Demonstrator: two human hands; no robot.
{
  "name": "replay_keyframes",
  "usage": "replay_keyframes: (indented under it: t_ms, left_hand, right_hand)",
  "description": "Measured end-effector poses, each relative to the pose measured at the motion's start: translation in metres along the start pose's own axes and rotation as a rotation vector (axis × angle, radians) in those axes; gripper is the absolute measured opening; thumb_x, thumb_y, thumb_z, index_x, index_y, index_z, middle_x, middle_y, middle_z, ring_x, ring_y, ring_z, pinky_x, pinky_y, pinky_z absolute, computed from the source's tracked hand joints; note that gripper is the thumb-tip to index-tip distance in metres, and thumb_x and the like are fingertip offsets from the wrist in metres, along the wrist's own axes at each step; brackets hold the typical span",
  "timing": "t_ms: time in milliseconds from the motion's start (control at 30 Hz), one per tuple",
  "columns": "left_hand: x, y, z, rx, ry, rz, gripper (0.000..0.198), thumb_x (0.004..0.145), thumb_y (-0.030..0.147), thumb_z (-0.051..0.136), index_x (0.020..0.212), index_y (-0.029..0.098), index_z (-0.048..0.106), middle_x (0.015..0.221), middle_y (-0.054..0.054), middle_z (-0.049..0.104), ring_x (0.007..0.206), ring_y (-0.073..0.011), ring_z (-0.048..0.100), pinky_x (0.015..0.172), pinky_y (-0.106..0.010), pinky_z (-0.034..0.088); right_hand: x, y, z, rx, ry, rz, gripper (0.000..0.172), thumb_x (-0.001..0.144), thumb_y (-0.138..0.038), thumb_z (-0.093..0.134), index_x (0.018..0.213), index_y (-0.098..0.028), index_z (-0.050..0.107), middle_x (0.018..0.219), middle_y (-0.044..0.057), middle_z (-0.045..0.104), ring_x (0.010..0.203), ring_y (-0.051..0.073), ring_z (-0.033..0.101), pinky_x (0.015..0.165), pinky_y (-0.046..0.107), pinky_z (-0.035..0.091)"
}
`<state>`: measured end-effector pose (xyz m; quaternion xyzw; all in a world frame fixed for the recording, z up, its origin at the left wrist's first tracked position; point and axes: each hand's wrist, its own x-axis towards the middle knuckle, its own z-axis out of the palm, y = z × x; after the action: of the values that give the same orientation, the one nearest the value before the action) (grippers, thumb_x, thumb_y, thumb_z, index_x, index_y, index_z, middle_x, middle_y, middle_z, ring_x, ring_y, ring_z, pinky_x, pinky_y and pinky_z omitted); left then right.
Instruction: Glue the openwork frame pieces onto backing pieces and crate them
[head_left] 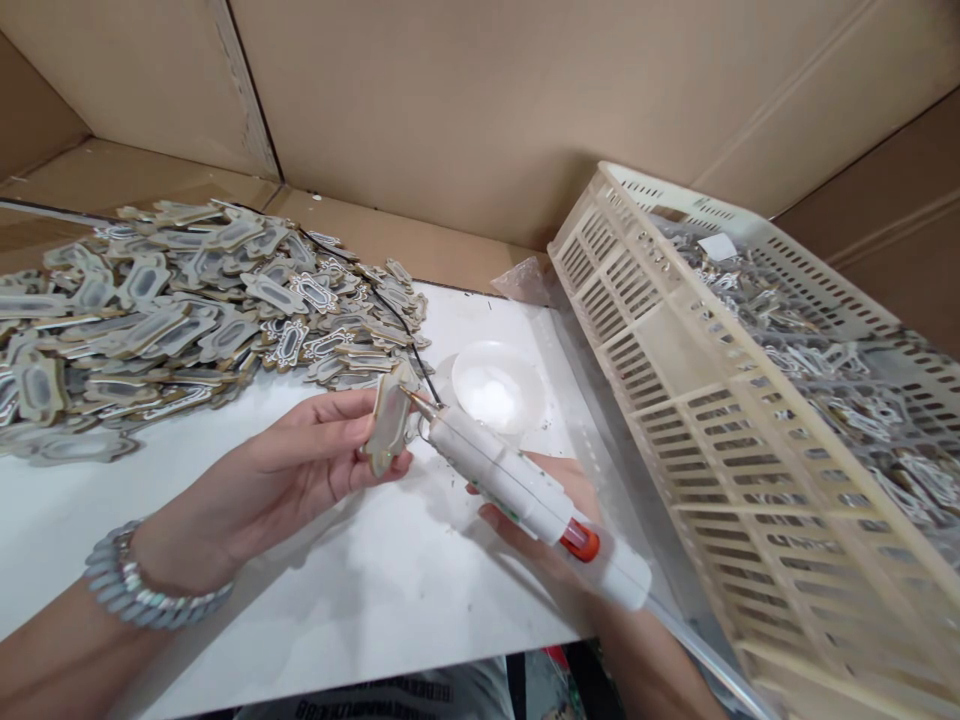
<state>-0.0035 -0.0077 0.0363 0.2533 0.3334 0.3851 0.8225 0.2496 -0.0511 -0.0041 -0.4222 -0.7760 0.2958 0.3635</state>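
My left hand [315, 450] pinches a small ornate frame-shaped plaque [390, 420] between thumb and fingers, its pale grey face turned toward the right. In my right hand [555, 490] is a white hot glue gun [502, 470] with an orange-red part and a clear glue stick [705, 650] coming out of its rear. The gun's metal nozzle [422, 403] is at the upper right edge of the plaque; whether it touches I cannot tell. Most of my right hand's fingers are hidden under the gun.
A large heap of similar plaques [180, 320] covers the left and back of the white table [360, 610]. A black cord [405, 325] runs from the heap. Behind the gun sits a small white dish [495, 385]. A cream plastic crate [645, 350] with bagged pieces stands on the right, before cardboard walls [435, 110].
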Motion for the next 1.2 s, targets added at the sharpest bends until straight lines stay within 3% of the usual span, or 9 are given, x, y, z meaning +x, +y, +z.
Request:
replay_keyframes:
  t_ms: [367,833,967,1067,1200]
  left_hand:
    - [0.005,-0.004,-0.008,0.038,-0.044,0.052,0.03,0.066,0.031,0.095,0.091,0.02,0.081,0.094,0.0,0.08,0.082,-0.0136,0.076,0.077,-0.018,0.065]
    - [0.004,-0.001,-0.004,0.082,-0.013,0.059,0.03,0.059,0.034,0.098,0.083,0.024,0.083,0.091,-0.002,0.079,0.076,-0.0141,0.075,0.073,-0.018,0.066]
    - [0.003,0.0,-0.002,0.172,-0.013,0.03,0.031,0.061,0.039,0.096,0.087,0.026,0.084,0.102,-0.007,0.08,0.08,-0.0174,0.076,0.071,-0.021,0.066]
    - [0.002,0.0,-0.001,0.222,-0.035,0.0,0.032,0.06,0.04,0.095,0.087,0.027,0.084,0.101,-0.007,0.08,0.082,-0.0182,0.076,0.07,-0.022,0.066]
    - [0.006,0.001,-0.004,0.253,0.044,0.12,0.035,0.062,0.041,0.094,0.091,0.026,0.083,0.096,-0.006,0.079,0.08,-0.0181,0.075,0.072,-0.023,0.065]
  right_hand:
    - [0.0,0.0,0.002,-0.003,0.05,-0.066,0.005,0.09,-0.02,0.067,0.091,-0.022,0.071,0.08,0.001,0.075,0.066,0.014,0.071,0.064,0.022,0.057]
    - [0.003,-0.007,-0.002,0.049,0.039,0.086,0.009,0.085,-0.024,0.067,0.08,-0.02,0.073,0.072,0.002,0.074,0.061,0.016,0.069,0.058,0.024,0.055]
    - [0.004,-0.009,-0.003,0.075,0.055,0.127,0.014,0.083,-0.023,0.068,0.069,-0.021,0.068,0.067,0.0,0.07,0.057,0.014,0.065,0.056,0.022,0.05]
    - [0.006,-0.01,-0.004,0.067,0.073,0.173,0.019,0.084,-0.031,0.068,0.068,-0.021,0.063,0.062,-0.002,0.062,0.054,0.012,0.057,0.054,0.023,0.046]
    - [0.005,-0.01,-0.005,0.085,0.086,0.246,0.026,0.086,-0.04,0.063,0.068,-0.022,0.057,0.057,-0.005,0.048,0.048,0.011,0.045,0.049,0.025,0.04]
